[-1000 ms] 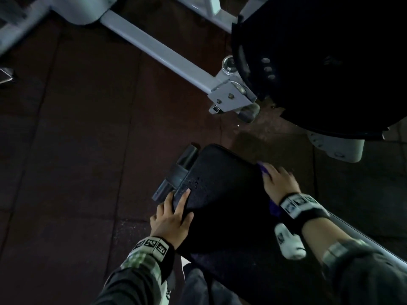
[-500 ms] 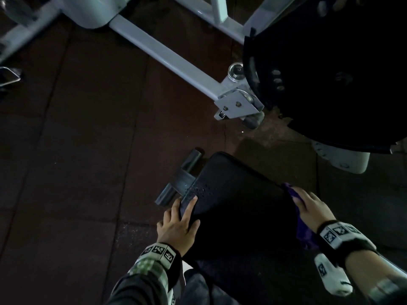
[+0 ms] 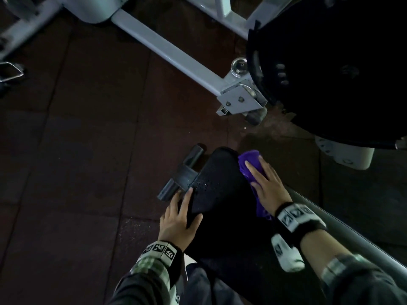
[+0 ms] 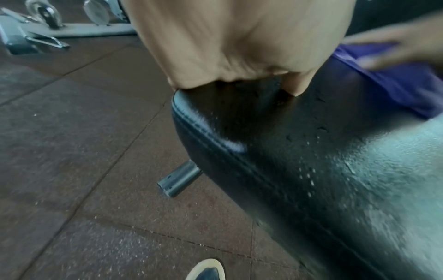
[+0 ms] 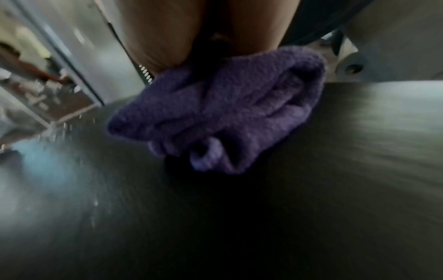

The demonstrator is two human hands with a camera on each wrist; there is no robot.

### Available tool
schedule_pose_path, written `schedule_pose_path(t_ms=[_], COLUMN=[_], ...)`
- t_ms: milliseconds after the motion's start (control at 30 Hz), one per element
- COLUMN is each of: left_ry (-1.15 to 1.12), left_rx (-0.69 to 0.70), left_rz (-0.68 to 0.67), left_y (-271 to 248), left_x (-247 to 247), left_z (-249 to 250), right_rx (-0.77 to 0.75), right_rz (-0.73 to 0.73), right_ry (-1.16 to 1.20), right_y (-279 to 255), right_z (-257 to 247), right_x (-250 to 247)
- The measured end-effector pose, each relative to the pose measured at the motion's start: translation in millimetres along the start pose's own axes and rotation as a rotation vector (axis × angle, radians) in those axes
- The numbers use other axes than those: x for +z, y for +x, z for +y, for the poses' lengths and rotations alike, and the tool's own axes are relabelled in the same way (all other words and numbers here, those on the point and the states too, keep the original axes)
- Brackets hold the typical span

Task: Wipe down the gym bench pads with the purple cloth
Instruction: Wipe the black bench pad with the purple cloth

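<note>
The black bench pad [image 3: 222, 199] runs from my lap out to its far end, with small droplets near its left edge. My left hand [image 3: 182, 214] holds that left edge, thumb on top and fingers over the side; in the left wrist view the left hand [image 4: 239, 47] sits on the pad [image 4: 299, 151]. My right hand [image 3: 265, 183] presses flat, fingers straight, on the purple cloth [image 3: 247, 160] at the pad's far right corner. The right wrist view shows the cloth [image 5: 227, 109] bunched under the fingers on the pad [image 5: 239, 217].
The bench's black foot bar [image 3: 182, 175] sticks out beyond the pad's end on dark rubber floor tiles [image 3: 77, 150]. A white machine frame [image 3: 171, 56] crosses the top, and a large black round pad [image 3: 330, 73] looms upper right. A grey rail [image 3: 352, 234] runs along the right.
My right hand slid the cloth back along the pad's right edge toward me, then forward to the far right corner. The left hand stayed on the left edge.
</note>
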State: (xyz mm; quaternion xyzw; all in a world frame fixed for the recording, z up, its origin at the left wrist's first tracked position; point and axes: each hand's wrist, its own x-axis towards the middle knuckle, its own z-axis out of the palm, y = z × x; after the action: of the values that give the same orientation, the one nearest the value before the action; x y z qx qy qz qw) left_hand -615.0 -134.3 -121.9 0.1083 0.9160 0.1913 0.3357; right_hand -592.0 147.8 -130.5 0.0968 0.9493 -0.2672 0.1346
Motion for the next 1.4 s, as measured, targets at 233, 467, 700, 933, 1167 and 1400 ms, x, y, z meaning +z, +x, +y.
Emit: schedule_pose_path(t_ms=[233, 467, 700, 933, 1167, 1400], left_ry=[-0.093, -0.076, -0.102, -0.086, -0.064, -0.054], left_rx=[-0.115, -0.135, -0.151, -0.142, -0.150, -0.147], left_rz=[-0.003, -0.074, -0.061, -0.069, -0.063, -0.059], left_y=[4, 5, 8, 7, 7, 7], left_x=[8, 3, 6, 7, 8, 8], left_z=[-11, -11, -13, -14, -14, -14], right_rx=[0.256, 0.131, -0.384, -0.049, -0.150, -0.299], right_rz=[-0.047, -0.159, -0.279, -0.185, -0.089, -0.219], right_ry=[0.012, -0.092, -0.338, -0.250, -0.238, -0.398], right_y=[-42, 80, 9, 21, 55, -28], right_z=[22, -48, -69, -13, -85, -15], right_x=[-2, -5, 27, 0, 20, 14])
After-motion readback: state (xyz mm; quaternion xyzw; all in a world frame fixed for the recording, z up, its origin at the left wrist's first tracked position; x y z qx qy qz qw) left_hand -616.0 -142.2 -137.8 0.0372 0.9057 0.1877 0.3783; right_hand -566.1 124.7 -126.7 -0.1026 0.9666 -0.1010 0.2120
